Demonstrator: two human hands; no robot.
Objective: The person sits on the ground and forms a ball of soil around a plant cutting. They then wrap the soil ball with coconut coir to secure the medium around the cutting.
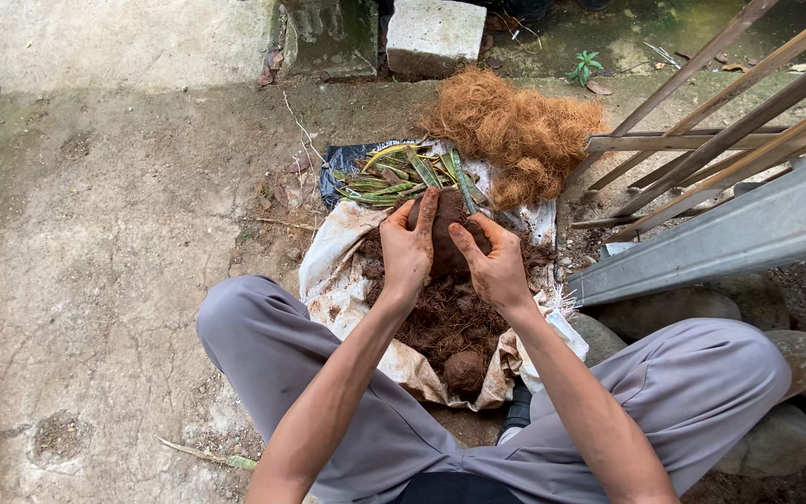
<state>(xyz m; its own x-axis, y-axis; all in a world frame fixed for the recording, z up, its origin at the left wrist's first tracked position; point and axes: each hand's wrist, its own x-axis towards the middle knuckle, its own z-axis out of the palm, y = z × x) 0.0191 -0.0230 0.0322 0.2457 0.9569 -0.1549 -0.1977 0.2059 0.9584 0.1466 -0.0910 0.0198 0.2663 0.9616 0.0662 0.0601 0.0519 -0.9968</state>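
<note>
**Both hands on a soil ball**

Left hand [408, 247] and right hand [492, 266] cupped round a soil ball [450, 238], fingers spread and pressed on it, above the soil pile [445, 322] on a sack [338, 271]. Smaller ball [465, 371] nearby, leaves [403, 177] and coir [515, 131] behind.

Both hands press a brown soil ball [447, 238] between them: the left hand [408, 250] cups its left side, the right hand [494, 266] its right, fingers [424, 210] spread over the top. Below the fingers lies loose brown soil [445, 317] on a white sack [333, 271], with a smaller soil ball [465, 370], possibly finished. Beyond the fingertips lie green leaf cuttings [403, 175] and a heap of coconut fibre [515, 131].
</note>
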